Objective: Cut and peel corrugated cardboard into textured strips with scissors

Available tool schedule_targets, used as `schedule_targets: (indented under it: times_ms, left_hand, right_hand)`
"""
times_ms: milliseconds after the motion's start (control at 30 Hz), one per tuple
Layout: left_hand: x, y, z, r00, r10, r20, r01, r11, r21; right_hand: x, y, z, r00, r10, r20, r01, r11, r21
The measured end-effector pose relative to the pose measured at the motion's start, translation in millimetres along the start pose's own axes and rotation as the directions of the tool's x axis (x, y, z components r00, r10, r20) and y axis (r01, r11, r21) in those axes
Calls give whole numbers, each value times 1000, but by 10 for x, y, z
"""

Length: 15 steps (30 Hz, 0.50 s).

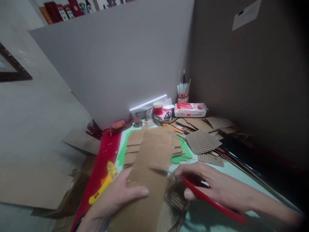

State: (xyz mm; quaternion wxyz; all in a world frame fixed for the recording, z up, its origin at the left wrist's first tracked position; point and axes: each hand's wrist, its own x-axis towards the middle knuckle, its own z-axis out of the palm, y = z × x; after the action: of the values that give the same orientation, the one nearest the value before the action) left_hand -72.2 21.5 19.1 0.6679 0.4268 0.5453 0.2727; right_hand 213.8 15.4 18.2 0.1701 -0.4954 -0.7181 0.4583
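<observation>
My left hand (120, 196) grips a long strip of brown cardboard (154, 154) from its left side, with the thumb lying on top. The strip tilts away from me over the table. In my right hand (205, 183) is a red-handled tool (214, 201), its thin metal end blurred against the strip's right edge; I cannot tell its exact kind. Below that edge hangs a piece of corrugated cardboard (172, 203), partly hidden by the strip. Behind lies a slatted cardboard piece (131, 151) on a green sheet (184, 149).
A yellow glue gun (103, 185) lies on the red strip (108, 145) at the left. Corrugated scraps (202, 141) and a black glossy object (253, 167) are at the right. Behind stand a red cup (158, 109), a tissue pack (190, 110) and a tool holder (182, 93).
</observation>
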Motion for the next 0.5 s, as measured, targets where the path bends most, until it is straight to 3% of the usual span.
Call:
schedule_targets:
  times_ms: [100,267,500]
  left_hand:
    - [11,-18,-4,1000,10,29,-10,1000,-18]
    - [1,-37,6,1000,-6,15,6,1000,-25]
    - [-30,-50,57,997,28,78,-26,999,-26]
  right_hand:
    - [-7,0,24,999,-42,-16,43,999,26]
    - [-56,9,76,976,-217,-28,218,969,117]
    - [-36,94,58,983,-179,-33,180,984,11]
